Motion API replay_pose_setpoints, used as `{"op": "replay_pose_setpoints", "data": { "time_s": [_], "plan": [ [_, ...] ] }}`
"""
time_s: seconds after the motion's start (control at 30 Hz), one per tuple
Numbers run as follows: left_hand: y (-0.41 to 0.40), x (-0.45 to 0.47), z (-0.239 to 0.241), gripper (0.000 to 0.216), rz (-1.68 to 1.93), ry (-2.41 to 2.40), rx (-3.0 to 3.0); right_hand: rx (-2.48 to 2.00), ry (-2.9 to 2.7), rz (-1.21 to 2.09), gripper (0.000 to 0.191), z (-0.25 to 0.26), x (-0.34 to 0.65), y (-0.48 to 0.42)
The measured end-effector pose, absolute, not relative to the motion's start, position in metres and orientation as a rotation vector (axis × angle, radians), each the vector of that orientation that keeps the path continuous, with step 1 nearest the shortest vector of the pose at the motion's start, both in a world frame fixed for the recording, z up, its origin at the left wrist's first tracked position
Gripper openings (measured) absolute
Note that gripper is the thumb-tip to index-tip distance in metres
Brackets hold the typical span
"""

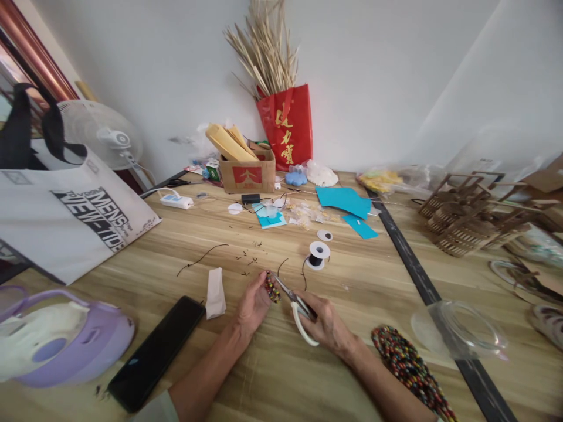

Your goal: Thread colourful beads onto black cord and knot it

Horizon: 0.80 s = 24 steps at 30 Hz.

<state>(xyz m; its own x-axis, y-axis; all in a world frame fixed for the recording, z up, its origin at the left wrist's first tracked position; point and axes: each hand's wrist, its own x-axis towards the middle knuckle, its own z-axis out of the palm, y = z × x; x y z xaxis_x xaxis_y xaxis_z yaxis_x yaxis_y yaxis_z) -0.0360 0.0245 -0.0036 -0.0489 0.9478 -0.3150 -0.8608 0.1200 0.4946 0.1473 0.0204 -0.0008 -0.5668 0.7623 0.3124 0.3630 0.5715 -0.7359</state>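
My left hand (254, 306) pinches a small loop of multicoloured beads (272, 288) above the middle of the wooden table. In my right hand (328, 321) is a pair of scissors (299, 310) with white handles, their tips at the top of the bead loop beside my left fingertips. Whether the blades touch a cord there is too small to tell. Beyond my hands stands a white spool of black cord (317, 255), its loose end trailing towards the scissors. Short black cord snippets (250, 261) lie scattered past my left hand.
A long coil of beads (409, 369) lies by my right forearm. To the left are a black phone (156, 354), a folded white paper (215, 293) and a purple-and-white container (83, 346). Blue cards (343, 200), a cardboard box (247, 174) and small baskets (461, 225) stand farther back.
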Motion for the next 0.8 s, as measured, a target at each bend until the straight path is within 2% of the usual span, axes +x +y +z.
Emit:
{"op": "replay_pose_setpoints", "data": {
  "time_s": [0.3, 0.57, 0.8],
  "plan": [
    [0.025, -0.038, -0.002, 0.008, 1.414, 0.651, 0.132, -1.043, -2.110, 0.736, 0.037, -0.006, 0.149, 0.020],
    [0.026, -0.040, 0.001, 0.014, 1.410, 0.629, 0.119, -1.103, -2.287, 0.684, 0.025, 0.048, 0.157, 0.014],
    [0.026, -0.041, 0.001, 0.014, 1.440, 0.642, 0.126, -1.287, -2.587, 0.344, 0.012, 0.080, 0.174, -0.002]
  ]
}}
